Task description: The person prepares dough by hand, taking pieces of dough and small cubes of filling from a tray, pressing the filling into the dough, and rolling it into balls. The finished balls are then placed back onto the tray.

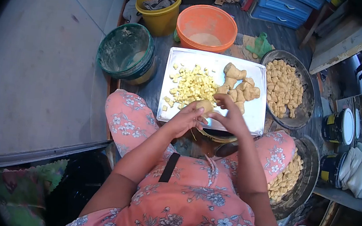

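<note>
My left hand (182, 121) is closed around a flattened tan lump of dough (205, 106) above the near edge of a silver metal tray (251, 120). Just right of it, my right hand (233, 117) has its thumb and fingers apart, and nothing shows between them. Whether its thumb touches the dough is hard to tell. Small pale yellow cubes (192, 85) are heaped on the tray's left half. Several larger tan dough pieces (249, 91) lie on its right half, beyond my right hand.
Round dark basins (307, 111) (314, 171) with many tan dough pieces stand at the right. Behind the tray are an orange tub (208, 21), a green bucket (121, 47) and a yellow bucket (158, 18). Lidded pails (340, 125) stand far right; a grey panel (53, 68) borders the left.
</note>
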{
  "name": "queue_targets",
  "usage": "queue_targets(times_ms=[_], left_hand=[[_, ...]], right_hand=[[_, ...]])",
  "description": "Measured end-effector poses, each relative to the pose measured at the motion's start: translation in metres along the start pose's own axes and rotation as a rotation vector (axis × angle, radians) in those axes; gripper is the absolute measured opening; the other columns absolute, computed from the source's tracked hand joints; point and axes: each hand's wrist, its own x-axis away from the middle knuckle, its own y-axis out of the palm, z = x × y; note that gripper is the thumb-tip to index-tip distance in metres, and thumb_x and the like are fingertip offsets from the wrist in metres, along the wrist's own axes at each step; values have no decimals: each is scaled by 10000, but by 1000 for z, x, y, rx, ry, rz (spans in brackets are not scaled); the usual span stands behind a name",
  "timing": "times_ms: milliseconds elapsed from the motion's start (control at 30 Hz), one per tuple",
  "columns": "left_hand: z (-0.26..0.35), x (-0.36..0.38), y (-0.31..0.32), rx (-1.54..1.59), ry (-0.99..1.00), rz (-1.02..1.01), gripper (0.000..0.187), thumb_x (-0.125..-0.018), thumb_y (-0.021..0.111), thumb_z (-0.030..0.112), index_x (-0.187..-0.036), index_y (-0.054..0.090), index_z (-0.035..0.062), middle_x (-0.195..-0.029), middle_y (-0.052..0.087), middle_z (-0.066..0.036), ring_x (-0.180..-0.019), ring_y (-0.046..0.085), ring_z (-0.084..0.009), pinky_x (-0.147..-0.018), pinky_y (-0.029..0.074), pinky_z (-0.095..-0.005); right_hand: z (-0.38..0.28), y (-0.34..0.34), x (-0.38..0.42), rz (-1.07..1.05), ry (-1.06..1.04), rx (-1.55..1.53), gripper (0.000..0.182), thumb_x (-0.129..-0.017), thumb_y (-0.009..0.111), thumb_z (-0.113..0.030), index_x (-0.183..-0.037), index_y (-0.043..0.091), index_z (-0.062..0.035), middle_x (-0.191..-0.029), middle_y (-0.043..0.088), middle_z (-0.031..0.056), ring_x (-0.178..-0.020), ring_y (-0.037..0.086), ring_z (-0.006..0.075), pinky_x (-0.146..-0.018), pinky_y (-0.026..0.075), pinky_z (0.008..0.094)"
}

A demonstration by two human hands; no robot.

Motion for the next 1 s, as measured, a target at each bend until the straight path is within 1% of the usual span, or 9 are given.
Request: queue_targets(times_ms=[33, 167, 333, 533, 600, 633, 700, 833, 1000], left_hand=[[-1, -1, -3, -1, 1, 0, 360, -912, 501, 256, -1189, 444, 34, -1027, 557, -88, -842, 573, -158, -662, 482, -258], [-2, -1, -29, 16, 67, 245, 313, -893, 511, 166, -1163, 450, 22, -1013, 562, -107, -801, 595, -195, -658, 500, -278], [-1, 5, -46, 251, 184, 265, 324, -858, 515, 83, -1150, 442, -36, -1044, 565, -153, -906, 600, -264, -795, 518, -345], [-7, 1, -44, 77, 113, 337, 323, -852, 511, 46, -1156, 449, -44, -1083, 557, -143, -994, 568, -249, -843, 497, -359], [-8, 0, -43, 77, 133, 319, 320, -853, 510, 33, -1158, 451, -40, -1087, 555, -136, -995, 568, -240, -845, 495, -356], [-6, 0, -42, 76, 155, 300, 317, -853, 509, 20, -1161, 452, -35, -1092, 554, -129, -996, 567, -231, -847, 493, -352], [-3, 2, -37, 94, 154, 283, 322, -855, 509, 12, -1168, 449, -31, -1100, 549, -125, -999, 566, -225, -848, 491, -346], [3, 4, -23, 146, 214, 234, 345, -860, 511, 2, -1197, 439, -20, -1125, 534, -114, -1006, 560, -208, -849, 488, -330], [3, 5, -28, 102, 203, 169, 356, -883, 491, 26, -1233, 437, -15, -1137, 525, -101, -1042, 539, -198, -887, 461, -332]], right_hand=[[0, 13, -3, 38, 6, 23, 375, -738, 700, -216, -1046, 568, -47, -1020, 573, 90, -904, 567, 257, -789, 454, 347], [32, 49, -15, 9, 11, 326, 138, -775, 607, -134, -892, 664, -87, -901, 542, 74, -851, 536, 286, -728, 432, 397], [52, 70, -11, -89, -125, 683, 146, -784, 575, -179, -884, 670, -130, -853, 521, 51, -878, 509, 223, -787, 381, 337], [50, 66, -18, 150, -103, 394, 136, -751, 629, -126, -874, 650, -73, -862, 564, 85, -809, 553, 247, -724, 438, 361], [38, 60, -20, 202, 146, 0, 140, -754, 650, -86, -882, 632, -32, -851, 596, 85, -721, 573, 185, -653, 463, 302], [32, 59, -20, 204, 146, 0, 140, -754, 650, -86, -882, 632, -32, -851, 596, 85, -721, 573, 185, -653, 463, 302], [21, 60, -21, 356, 110, -392, 152, -769, 661, -83, -894, 619, -6, -805, 598, 50, -667, 537, 99, -616, 441, 224], [11, 62, -15, 282, 27, -346, 181, -757, 689, -97, -899, 630, -1, -716, 566, 6, -664, 483, 64, -609, 411, 203], [10, 65, -15, 313, 93, -451, 173, -772, 673, -92, -917, 638, -3, -718, 573, 11, -663, 485, 68, -608, 411, 210]])
